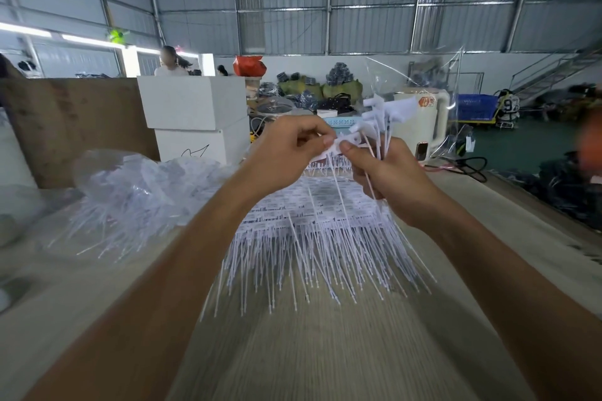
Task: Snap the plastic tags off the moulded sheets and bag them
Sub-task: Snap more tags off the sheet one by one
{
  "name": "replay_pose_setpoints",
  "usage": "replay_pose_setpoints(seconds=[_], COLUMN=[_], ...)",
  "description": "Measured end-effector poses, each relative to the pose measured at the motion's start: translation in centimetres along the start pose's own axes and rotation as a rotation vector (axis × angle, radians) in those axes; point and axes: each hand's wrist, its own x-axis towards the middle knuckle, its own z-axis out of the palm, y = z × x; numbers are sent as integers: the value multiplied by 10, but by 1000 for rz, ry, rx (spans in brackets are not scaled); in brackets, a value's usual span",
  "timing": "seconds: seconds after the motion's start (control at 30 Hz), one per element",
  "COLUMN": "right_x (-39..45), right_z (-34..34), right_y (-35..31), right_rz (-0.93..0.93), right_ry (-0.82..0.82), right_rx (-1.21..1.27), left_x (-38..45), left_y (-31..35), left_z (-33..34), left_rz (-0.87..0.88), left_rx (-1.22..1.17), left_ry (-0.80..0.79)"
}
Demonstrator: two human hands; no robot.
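Left hand [286,153] pinches one tag [347,140] to snap it free. Right hand [387,179] grips a bundle [381,120] of loosened ones; sheets [312,218] lie mid-table [325,352], bag [130,185] toward its left edge

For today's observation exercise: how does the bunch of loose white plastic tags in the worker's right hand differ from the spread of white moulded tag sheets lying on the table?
The bunch of loose white plastic tags is held up in the right hand; the white moulded tag sheets lie on the table. The bunch is small, its heads fanned upward; the sheets form a wide layered spread, tails pointing toward the camera. Both are white with thin tails.
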Motion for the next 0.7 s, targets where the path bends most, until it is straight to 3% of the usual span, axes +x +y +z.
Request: replay_pose_setpoints(seconds=[0.13, 0.3, 0.47, 0.63, 0.7], right_x=[-1, -4, -5, -3, -3], right_z=[-6, -10, -6, -7, -4], right_y=[-1, -7, -9, 1, 2], right_rz=[-15, -169, -202, -181, -181], right_ry=[-53, -97, -44, -9, 30], right_rx=[-111, -306, -387, -658, -595], left_x=[0, -1, -3, -4, -3], left_y=[1, 2, 1, -1, -1], left_z=[2, 0, -5, -9, -8], left_rz=[3, -27, -72, -168, -165], left_rx=[10, -72, -205, -262, -275], left_ry=[16, -8, -47, -146, -131])
